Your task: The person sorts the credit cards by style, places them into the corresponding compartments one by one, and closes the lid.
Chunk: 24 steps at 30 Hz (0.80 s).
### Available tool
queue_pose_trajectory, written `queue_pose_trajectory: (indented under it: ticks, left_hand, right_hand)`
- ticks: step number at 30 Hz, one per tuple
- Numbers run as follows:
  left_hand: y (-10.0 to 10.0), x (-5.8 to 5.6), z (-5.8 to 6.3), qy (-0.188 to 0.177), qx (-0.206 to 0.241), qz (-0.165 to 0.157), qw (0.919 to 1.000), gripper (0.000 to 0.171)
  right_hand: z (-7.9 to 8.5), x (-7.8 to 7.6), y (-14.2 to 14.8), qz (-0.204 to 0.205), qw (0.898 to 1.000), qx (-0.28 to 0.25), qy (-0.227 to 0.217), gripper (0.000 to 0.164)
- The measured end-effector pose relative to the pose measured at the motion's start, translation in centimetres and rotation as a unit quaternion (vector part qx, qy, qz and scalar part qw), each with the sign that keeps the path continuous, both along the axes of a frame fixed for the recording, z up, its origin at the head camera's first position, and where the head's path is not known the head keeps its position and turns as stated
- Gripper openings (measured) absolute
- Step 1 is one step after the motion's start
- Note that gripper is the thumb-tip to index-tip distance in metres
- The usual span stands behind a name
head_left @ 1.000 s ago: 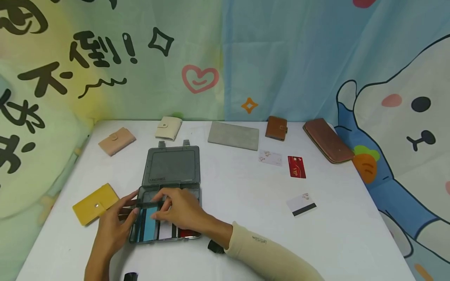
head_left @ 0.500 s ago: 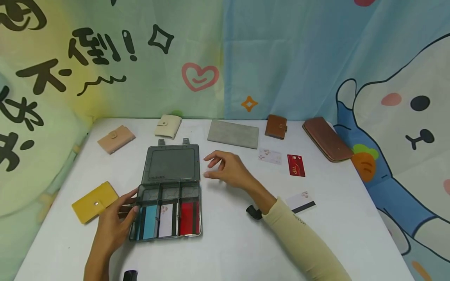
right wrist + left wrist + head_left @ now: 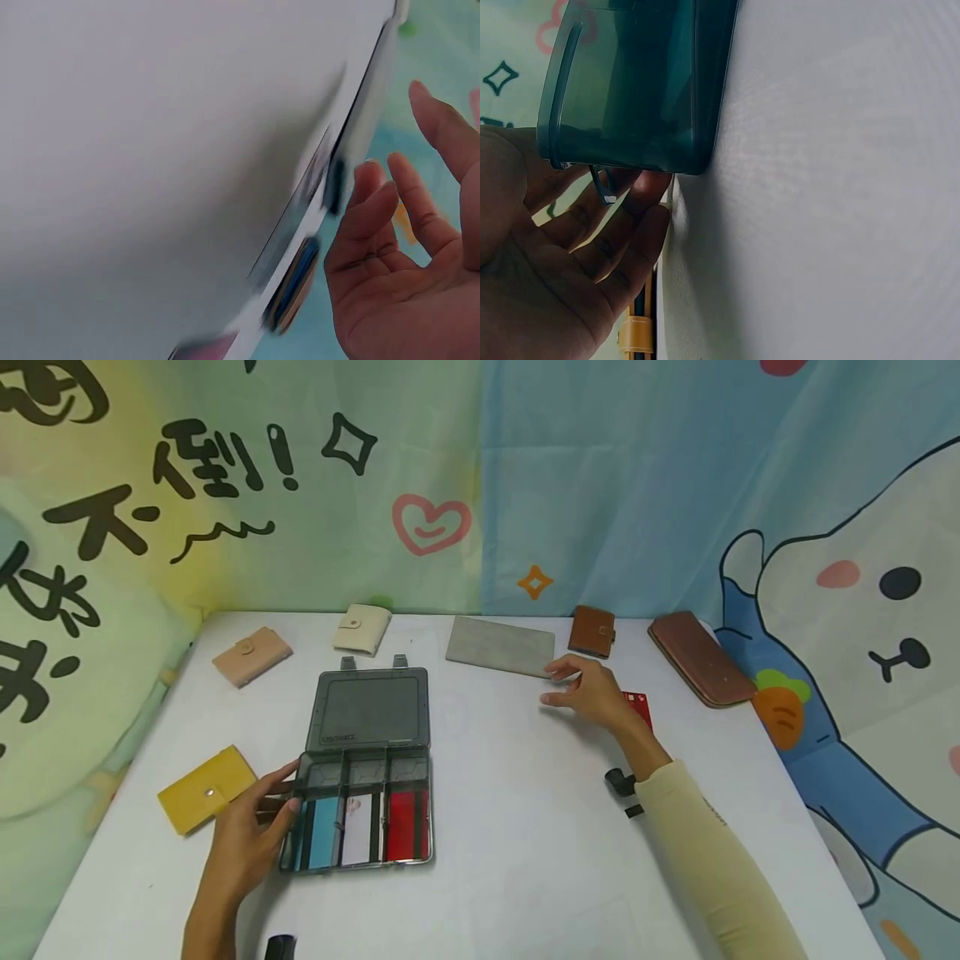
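Observation:
My left hand (image 3: 251,831) rests at the left side of an open grey translucent card case (image 3: 367,710). In the left wrist view its fingers (image 3: 634,259) are spread and touch the case wall (image 3: 630,90). Cards stand in the case's front slots: a blue card (image 3: 324,832), a white card (image 3: 357,831) and a red card (image 3: 405,827). My right hand (image 3: 588,692) hovers over the table with fingers apart, holding nothing. A pale card (image 3: 289,217) shows beside it in the right wrist view; the hand hides it in the head view. Behind the wrist a red VIP card (image 3: 640,706) is partly covered.
Along the back lie a pink wallet (image 3: 252,657), a cream wallet (image 3: 362,629), a grey wallet (image 3: 500,645), a small brown wallet (image 3: 592,631) and a long brown wallet (image 3: 701,658). A yellow wallet (image 3: 206,789) lies left of the case. The right sleeve hides most of a striped card (image 3: 634,811).
My right hand has left the case and moved right, across the table to the loose cards. The red card in the right slot has come into full view. My left hand stays put.

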<state>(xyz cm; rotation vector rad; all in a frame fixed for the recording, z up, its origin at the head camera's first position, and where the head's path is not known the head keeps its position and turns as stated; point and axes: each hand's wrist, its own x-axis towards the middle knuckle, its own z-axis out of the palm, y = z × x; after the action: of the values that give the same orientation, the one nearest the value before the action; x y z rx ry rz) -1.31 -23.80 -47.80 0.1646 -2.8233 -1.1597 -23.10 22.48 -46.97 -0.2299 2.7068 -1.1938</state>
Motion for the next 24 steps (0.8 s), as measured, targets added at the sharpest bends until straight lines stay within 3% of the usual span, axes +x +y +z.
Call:
queue_pose_trajectory:
  ticks: [5, 11, 18, 24]
  left_hand:
    - [0.1, -0.1, 0.1, -0.001, 0.001, -0.001, 1.0000, 0.056]
    - [0.0, -0.1, 0.1, -0.005, -0.002, 0.000, 1.0000, 0.056]
    - [0.1, 0.0, 0.1, -0.009, 0.003, 0.003, 1.0000, 0.057]
    - [0.1, 0.0, 0.1, -0.005, 0.003, 0.004, 1.0000, 0.057]
  right_hand:
    - [-0.4, -0.6, 2.5, -0.027, 0.998, 0.045, -0.019, 0.056]
    - [-1.1, -1.0, 3.6, -0.027, 0.995, 0.096, -0.020, 0.052]
    - [-0.6, -0.4, 2.3, -0.016, 0.991, 0.127, -0.034, 0.044]
    - [0.1, 1.2, -0.3, 0.039, 0.995, 0.086, -0.038, 0.022]
